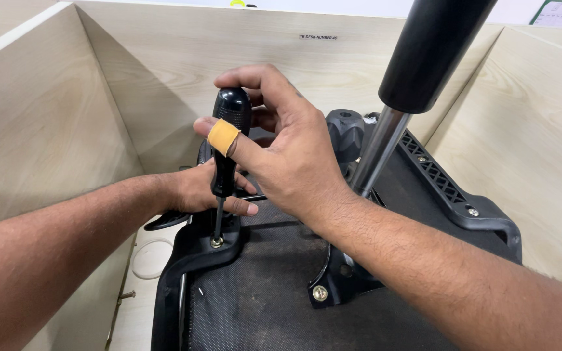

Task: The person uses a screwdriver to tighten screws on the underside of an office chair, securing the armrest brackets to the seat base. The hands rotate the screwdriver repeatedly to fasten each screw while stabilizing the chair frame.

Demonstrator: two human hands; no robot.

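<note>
Two hands (281, 149) steady screwdriver (226, 162) beside post (385, 143).

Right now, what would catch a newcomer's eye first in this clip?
The right hand, a tan bandage on its thumb, grips a black screwdriver standing on a brass screw at centre. The left hand steadies the shaft; a chrome cylinder rises at right.

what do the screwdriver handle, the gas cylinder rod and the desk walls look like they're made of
Screwdriver handle: glossy black, likely hard plastic, with highlights on its rounded top. Rod: bright, mirror-like, probably polished or chromed steel, under a matte black sleeve. Desk walls: pale wood-grain, matte, likely laminate board.
</note>
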